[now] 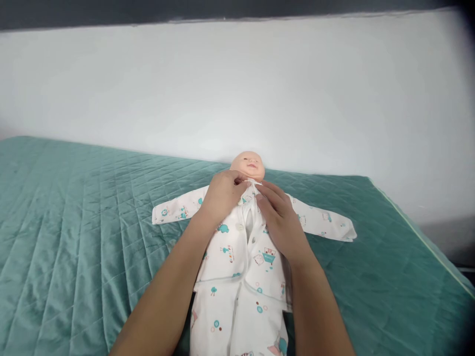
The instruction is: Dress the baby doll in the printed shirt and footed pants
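Observation:
A baby doll point(248, 165) lies on its back, dressed in a white baby shirt point(227, 252) with a teal animal print. Long sleeves stretch out to both sides. My left hand point(225, 193) pinches the shirt's collar edge just below the doll's chin. On the other front edge near the neck, my right hand point(277, 210) grips the cloth with bent fingers. Between the hands the front gapes a little, and a pale button point(240, 227) shows beside the gap. Matching baby trousers point(218, 316) cover the legs. My fingertips partly hide the top fastening.
A green quilted bedcover point(85, 237) spreads under the doll, with a light piped edge point(419, 232) at the right. Behind the doll's head rises a white wall point(237, 89), with a dark band point(185, 11) along the top.

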`<state>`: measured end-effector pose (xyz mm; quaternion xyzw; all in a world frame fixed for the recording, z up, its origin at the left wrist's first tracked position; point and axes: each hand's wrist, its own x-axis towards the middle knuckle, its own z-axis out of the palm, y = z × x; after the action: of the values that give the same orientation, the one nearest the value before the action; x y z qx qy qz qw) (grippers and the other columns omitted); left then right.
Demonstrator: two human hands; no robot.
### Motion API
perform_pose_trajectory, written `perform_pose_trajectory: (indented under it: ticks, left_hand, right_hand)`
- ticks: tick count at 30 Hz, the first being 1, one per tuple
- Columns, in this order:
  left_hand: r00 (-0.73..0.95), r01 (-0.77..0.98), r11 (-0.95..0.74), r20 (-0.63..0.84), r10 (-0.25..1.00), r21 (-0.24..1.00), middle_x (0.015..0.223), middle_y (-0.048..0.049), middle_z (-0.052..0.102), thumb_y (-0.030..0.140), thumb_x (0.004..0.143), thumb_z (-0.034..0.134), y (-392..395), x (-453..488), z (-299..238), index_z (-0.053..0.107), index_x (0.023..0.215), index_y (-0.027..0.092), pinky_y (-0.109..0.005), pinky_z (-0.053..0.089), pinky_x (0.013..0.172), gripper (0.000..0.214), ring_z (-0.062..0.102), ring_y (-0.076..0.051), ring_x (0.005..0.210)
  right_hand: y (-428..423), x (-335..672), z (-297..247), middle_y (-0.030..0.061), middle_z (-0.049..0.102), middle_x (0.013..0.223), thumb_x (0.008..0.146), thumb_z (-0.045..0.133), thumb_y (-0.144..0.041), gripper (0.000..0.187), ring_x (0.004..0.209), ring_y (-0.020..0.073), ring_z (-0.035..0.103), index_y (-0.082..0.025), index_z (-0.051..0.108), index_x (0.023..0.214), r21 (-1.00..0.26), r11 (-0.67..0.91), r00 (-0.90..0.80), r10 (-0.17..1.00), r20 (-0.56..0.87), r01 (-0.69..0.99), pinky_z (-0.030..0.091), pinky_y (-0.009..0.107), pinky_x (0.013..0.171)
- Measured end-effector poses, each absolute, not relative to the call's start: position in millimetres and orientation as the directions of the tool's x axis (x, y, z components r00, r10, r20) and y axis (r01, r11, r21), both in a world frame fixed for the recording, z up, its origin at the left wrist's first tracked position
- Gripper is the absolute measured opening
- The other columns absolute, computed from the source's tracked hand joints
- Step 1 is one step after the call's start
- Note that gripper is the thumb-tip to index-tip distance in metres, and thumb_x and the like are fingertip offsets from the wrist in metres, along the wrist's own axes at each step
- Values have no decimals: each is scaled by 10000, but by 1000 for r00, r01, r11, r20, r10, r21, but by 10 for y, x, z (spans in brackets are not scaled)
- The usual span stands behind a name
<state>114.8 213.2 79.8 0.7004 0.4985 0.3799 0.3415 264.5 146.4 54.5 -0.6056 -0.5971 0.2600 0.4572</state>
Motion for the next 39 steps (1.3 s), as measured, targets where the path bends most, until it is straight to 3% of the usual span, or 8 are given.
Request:
perform_pose_trajectory:
  ticks: [3,10,16,22,26,29,35,39]
  left_hand:
    - [212,405,-252,178,961,879,871,-18,748,238,848,621,2149,1132,777,684,807,199,-298,479,754,85,650,-165,780]
    - [157,366,-391,358,920,844,802,-19,703,235,890,566,2172,1182,737,662,848,184,-285,472,737,117,607,-147,745]
    - [176,396,-368,324,930,841,856,-32,726,229,893,563,2191,1181,703,661,836,181,-296,472,749,124,629,-159,776]
    - [191,387,-322,267,945,864,854,-31,739,259,881,586,2234,1124,690,658,827,186,-289,474,741,116,641,-160,770]
    - [232,389,-294,216,949,873,882,-32,744,238,877,591,2233,1089,726,665,826,185,-292,473,774,104,646,-159,786]
    - [242,380,-280,198,950,882,922,-28,748,202,868,588,2218,1083,743,671,840,187,-293,478,816,89,655,-155,813]
    - [231,407,-307,228,946,860,896,-27,738,219,903,538,2185,1124,747,661,846,187,-297,466,786,139,638,-161,805]
    - [224,411,-321,247,943,853,879,-23,737,216,905,535,2179,1147,735,658,838,187,-289,461,758,144,633,-156,782]
  right_hand:
    - [1468,2661,542,8,516,1499,939,539,-477,398,1419,269,408,-330,670,1285,-877,143,116,969,219,459,304,495,1206]
    - [1492,2669,507,-1,509,1508,898,605,-456,455,1439,263,400,-335,645,1335,-915,170,116,967,226,365,350,475,1193]
    - [1557,2675,519,-8,552,1473,895,608,-431,369,1418,262,426,-313,708,1230,-919,140,135,970,202,369,298,477,1221]
    - [1732,2672,584,18,667,1275,901,588,-387,264,1285,271,526,-291,750,1085,-850,194,92,958,272,490,356,484,1156]
    - [1804,2680,575,48,638,1158,897,601,-376,224,1174,251,559,-291,781,997,-848,231,169,923,346,477,441,425,1047]
    - [1799,2700,582,27,642,1013,920,580,-360,233,1033,217,604,-292,784,1008,-873,231,133,940,314,430,477,381,967]
    - [1778,2698,588,24,659,1084,910,606,-349,237,1059,206,602,-263,772,1057,-902,230,98,954,284,366,450,358,984]
    - [1787,2682,575,22,658,1094,885,620,-341,222,969,189,597,-266,760,1039,-910,202,114,959,259,363,465,350,911]
